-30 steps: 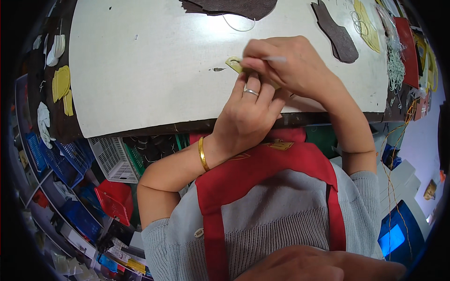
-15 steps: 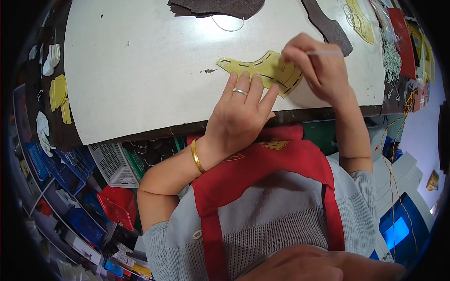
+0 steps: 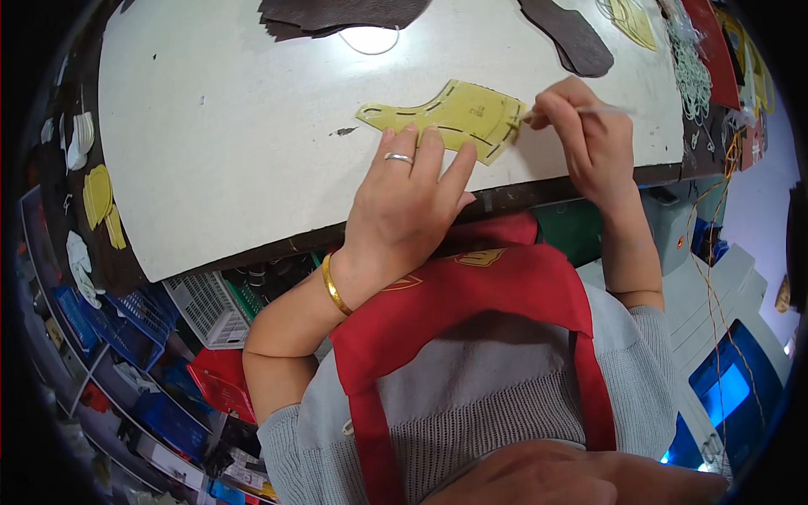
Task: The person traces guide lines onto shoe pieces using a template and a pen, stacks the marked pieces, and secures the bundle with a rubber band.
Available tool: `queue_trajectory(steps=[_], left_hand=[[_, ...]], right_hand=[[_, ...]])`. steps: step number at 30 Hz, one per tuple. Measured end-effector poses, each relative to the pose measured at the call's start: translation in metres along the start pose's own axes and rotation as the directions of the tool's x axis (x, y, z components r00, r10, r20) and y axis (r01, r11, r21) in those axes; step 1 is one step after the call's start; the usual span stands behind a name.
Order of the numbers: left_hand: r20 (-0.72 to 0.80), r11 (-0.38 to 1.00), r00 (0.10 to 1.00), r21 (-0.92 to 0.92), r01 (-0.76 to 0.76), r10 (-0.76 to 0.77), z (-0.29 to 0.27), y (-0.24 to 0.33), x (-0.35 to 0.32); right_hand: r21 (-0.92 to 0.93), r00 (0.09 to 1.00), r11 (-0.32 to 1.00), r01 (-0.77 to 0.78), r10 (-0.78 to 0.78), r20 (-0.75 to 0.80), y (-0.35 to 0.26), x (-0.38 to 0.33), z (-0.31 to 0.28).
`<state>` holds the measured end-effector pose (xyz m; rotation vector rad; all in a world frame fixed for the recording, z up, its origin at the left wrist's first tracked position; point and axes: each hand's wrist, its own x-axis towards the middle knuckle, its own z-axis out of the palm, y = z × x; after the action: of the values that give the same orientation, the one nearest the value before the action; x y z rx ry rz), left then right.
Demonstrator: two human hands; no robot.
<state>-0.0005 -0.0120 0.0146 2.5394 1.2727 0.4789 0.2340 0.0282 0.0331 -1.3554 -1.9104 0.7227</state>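
Nearest: red apron (image 3: 471, 290) over a grey knit top, just off the near edge of the desk (image 3: 227, 151). White basket (image 3: 206, 311) sits below that edge, to the left.

Left hand (image 3: 400, 202): gold bracelet (image 3: 333, 288) at wrist, silver ring (image 3: 399, 157) on one finger. Grip apart — fingers spread, palm down, fingertips resting on the lower margin of a yellow template (image 3: 471, 114). Thumb lies near the desk's near edge.

Template: flat on the desk, close to the near edge and right of its middle; narrow end toward the left edge, broad end toward the right edge. Black dashes run along its outline.

Right hand (image 3: 593, 139): grip together, clamped on a slim pale pen (image 3: 621, 110). Tip is at the template's broad end — cannot tell whether it touches.

Small dark mark (image 3: 343, 132) on the desk, just beside the narrow end.

Toward the left edge, on the dark border: yellow pieces (image 3: 98, 192) and a white glove (image 3: 80, 261).

Toward the right edge: tangled pale green cord (image 3: 693, 76).

Farthest: a dark brown stack (image 3: 345, 15) with a white loop (image 3: 370, 54) beside it; brown pieces (image 3: 576, 42) nearer the far right corner.
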Motion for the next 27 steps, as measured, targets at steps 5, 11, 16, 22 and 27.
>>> queue_trajectory(steps=[5,11,16,22,27], left_hand=[[-0.001,0.999,1.0,0.034,-0.01,0.01,-0.002,0.001,0.003],[0.005,0.998,1.0,0.06,-0.01,0.01,-0.001,0.002,0.005],[-0.114,0.989,0.99,0.129,-0.068,0.083,0.004,-0.004,0.008],[-0.018,0.95,0.996,0.302,-0.081,0.091,-0.002,-0.013,0.02],[-0.386,0.939,0.895,0.331,-0.091,0.223,-0.014,-0.084,0.071]], right_hand=[[-0.367,0.996,0.928,0.054,-0.074,-0.042,0.013,-0.003,0.006],[-0.394,0.964,0.881,0.263,-0.225,0.141,-0.025,-0.029,0.034],[-0.069,0.997,0.994,-0.083,0.083,-0.01,0.013,0.024,0.008],[-0.278,0.949,0.959,-0.061,0.142,0.283,-0.004,0.034,0.007],[-0.119,0.894,0.893,-0.434,0.41,-0.181,0.06,0.045,-0.073]])
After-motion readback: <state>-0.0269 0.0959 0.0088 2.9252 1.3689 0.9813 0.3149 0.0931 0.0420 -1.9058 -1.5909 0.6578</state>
